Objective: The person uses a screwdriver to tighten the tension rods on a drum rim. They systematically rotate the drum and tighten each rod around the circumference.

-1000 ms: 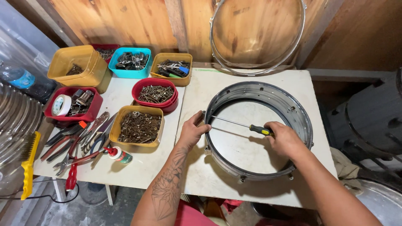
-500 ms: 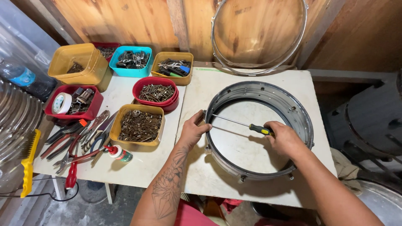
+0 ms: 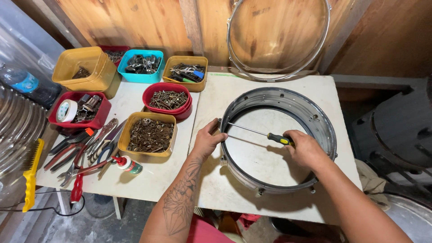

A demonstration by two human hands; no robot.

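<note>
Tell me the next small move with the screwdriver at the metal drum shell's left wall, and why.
Probably turn the handle while holding the shell steady. The right hand grips the black-and-yellow-handled screwdriver, whose thin shaft crosses the round grey metal drum shell and its tip meets the inner left wall, right where the left hand braces the rim from outside. Whether the tip sits in a screw cannot be seen.

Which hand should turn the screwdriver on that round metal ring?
Probably the right hand: it already grips the screwdriver by its black and yellow handle. The left hand rests on the near-left rim of the metal drum shell, by the tool's tip, so it looks better placed to steady.
</note>
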